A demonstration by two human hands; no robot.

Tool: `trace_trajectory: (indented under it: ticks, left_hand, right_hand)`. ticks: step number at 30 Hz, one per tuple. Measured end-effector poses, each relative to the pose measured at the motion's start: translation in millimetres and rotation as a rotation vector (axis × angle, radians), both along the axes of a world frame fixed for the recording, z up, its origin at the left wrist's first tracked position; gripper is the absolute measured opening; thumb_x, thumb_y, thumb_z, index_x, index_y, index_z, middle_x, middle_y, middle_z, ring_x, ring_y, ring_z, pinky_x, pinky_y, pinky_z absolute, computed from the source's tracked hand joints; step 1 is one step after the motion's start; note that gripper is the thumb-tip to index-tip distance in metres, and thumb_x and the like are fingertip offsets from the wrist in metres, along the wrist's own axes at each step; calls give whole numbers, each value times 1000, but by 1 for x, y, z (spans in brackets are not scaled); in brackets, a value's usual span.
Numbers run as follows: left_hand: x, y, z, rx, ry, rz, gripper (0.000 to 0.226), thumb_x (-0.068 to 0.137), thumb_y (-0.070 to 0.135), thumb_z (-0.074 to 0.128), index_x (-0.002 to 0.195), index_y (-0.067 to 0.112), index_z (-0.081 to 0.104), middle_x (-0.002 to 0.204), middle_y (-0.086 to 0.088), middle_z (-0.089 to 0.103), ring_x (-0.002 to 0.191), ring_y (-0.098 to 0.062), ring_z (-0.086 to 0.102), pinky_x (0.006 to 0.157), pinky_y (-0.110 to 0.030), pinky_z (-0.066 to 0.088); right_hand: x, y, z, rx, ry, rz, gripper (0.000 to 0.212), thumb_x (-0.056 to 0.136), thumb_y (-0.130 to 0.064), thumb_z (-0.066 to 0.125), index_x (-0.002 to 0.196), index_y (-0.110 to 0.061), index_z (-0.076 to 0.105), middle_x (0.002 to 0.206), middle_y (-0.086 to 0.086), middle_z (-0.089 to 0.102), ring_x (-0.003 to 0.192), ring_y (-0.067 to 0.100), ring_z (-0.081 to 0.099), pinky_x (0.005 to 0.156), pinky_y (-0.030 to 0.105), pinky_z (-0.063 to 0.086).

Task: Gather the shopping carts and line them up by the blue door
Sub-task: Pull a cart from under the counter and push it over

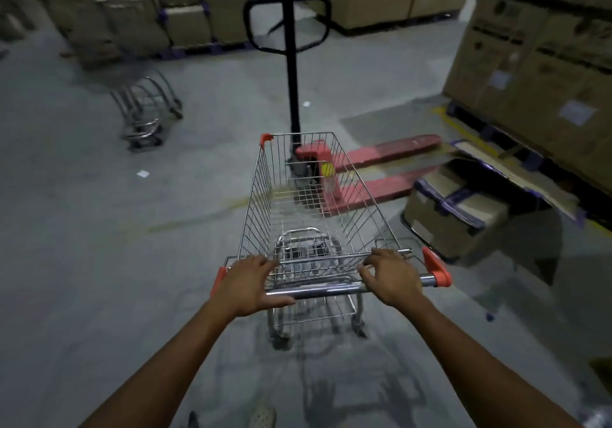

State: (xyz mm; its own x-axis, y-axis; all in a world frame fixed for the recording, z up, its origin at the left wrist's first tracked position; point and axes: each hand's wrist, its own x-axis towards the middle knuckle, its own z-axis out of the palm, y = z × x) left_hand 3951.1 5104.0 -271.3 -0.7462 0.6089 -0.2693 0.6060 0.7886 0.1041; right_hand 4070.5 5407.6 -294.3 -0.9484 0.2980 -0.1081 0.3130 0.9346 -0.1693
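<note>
Shopping cart [260, 200] on the floor before us, nose just beside the pallet jack [397, 149]
Left grip [251, 285] lies flat on the handle bar, fingers straight; right grip [390, 278] hooks the wire flap. Empty, so probably light, stiff and easy-rolling. We'd hold the bar ends to steer.
</note>
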Motion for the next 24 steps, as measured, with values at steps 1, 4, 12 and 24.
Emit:
trace_trajectory:
  ticks: [1,4,12,24]
  left_hand:
    - [-1,-3,-1,9,6,27,116,55,109,23,150,44,31,148,8,44,133,-19,44,106,-59,37]
    - [-5,-14,-1,20,31,103,115,55,109,23,148,44,34,145,9,47,130,-18,47,105,-55,39]
    - [-41,-49,2,28,42,245,116,54,109,26,148,42,36,143,12,49,129,-14,46,104,-54,41]
    - [-191,-130,0,42,45,321,112,58,107,31,147,39,38,142,13,46,131,-16,45,104,-49,39]
  right_hand:
    - [-8,0,0,12,3,26,55,93,-64,30,118,-32,68,143,-5,53,131,17,45,95,41,48]
    - [-36,-4,2,37,-1,93,49,96,-60,34,117,-31,68,140,-6,54,130,17,45,92,40,47]
    - [-118,-31,1,10,34,234,50,94,-60,31,109,-32,70,123,-11,58,119,12,50,80,36,51]
    - [-287,-108,6,-56,-9,343,55,93,-64,30,119,-33,68,148,-10,47,120,14,58,87,33,49]
